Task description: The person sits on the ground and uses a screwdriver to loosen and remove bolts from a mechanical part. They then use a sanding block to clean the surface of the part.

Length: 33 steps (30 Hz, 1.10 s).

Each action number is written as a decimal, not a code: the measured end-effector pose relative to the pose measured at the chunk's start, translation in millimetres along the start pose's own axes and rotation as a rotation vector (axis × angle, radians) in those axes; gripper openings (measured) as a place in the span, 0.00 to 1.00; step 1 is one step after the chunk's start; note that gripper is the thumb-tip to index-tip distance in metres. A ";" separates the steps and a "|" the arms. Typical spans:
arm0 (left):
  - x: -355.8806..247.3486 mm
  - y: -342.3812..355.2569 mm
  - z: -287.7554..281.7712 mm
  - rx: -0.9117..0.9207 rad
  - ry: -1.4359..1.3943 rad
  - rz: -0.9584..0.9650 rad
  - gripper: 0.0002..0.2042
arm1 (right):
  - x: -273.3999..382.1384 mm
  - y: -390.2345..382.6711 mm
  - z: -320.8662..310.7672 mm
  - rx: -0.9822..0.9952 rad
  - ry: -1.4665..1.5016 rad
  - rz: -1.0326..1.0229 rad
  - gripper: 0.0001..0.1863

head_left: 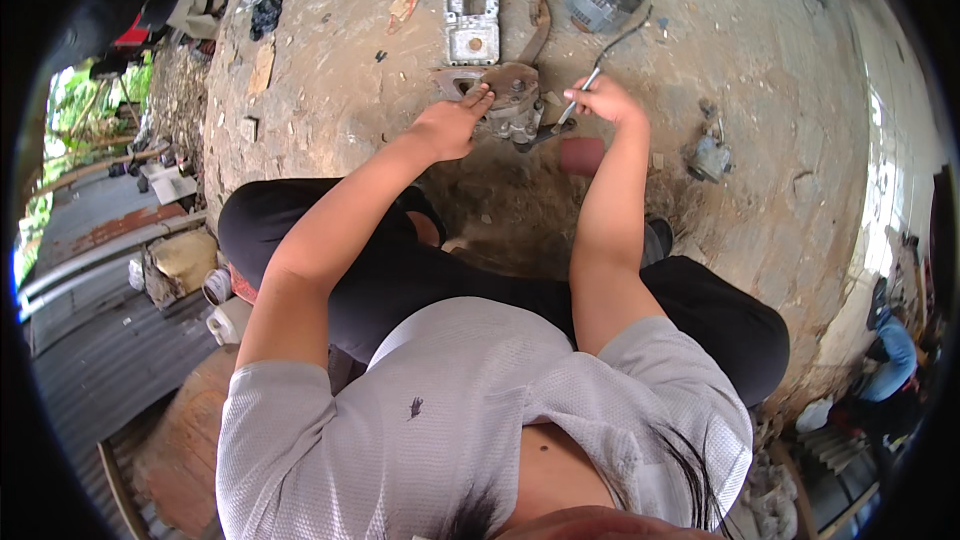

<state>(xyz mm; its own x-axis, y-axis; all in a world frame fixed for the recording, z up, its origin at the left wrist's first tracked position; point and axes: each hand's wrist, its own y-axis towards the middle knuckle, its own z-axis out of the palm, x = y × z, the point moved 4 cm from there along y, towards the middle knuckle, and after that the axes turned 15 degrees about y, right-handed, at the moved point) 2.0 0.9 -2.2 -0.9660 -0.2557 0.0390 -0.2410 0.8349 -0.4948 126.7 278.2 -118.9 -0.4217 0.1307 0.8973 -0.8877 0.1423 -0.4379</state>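
My left hand (450,128) lies on a rusty, grey metal machine part (512,108), its fingers stretched over the brown upper plate. Closed around a slim silver rod-shaped tool (591,78) is my right hand (608,100), just right of that part. The rod's lower end points down toward a dark flat piece (546,136) beside the part; whether they touch, I cannot tell. A dark cord-like line (625,35) runs from the rod's upper end toward a grey motor (602,0). Near my right forearm sits a reddish-brown block or cylinder (580,155).
Beyond the part lie a silver metal housing (472,32) and a curved rusty bar (538,28). A small metal assembly (710,158) rests on the dusty floor to the right. Corrugated sheets (110,280) and a white jug (229,321) are at the left.
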 end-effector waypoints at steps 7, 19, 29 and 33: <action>8.5 19.1 -8.7 0.009 0.167 0.061 0.39 | 27.8 -7.0 34.5 0.070 -0.058 0.050 0.15; 46.0 63.7 -19.1 -0.028 -0.152 0.087 0.22 | 27.0 -58.0 88.9 -0.269 -0.023 -0.107 0.15; 57.9 89.4 -13.8 -0.003 -0.226 0.186 0.18 | 24.3 -82.7 126.4 -0.438 0.048 -0.329 0.09; 50.4 89.4 -13.6 -0.007 -0.191 0.159 0.15 | 8.7 -108.1 168.4 -0.300 -0.642 -0.396 0.12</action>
<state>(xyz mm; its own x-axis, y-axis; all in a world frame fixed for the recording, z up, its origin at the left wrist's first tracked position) -69.5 69.3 -32.7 -0.9567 -0.2075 -0.2039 -0.0885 0.8752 -0.4756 187.8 98.7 -54.3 -0.1915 -0.5602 0.8059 -0.9443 0.3290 0.0043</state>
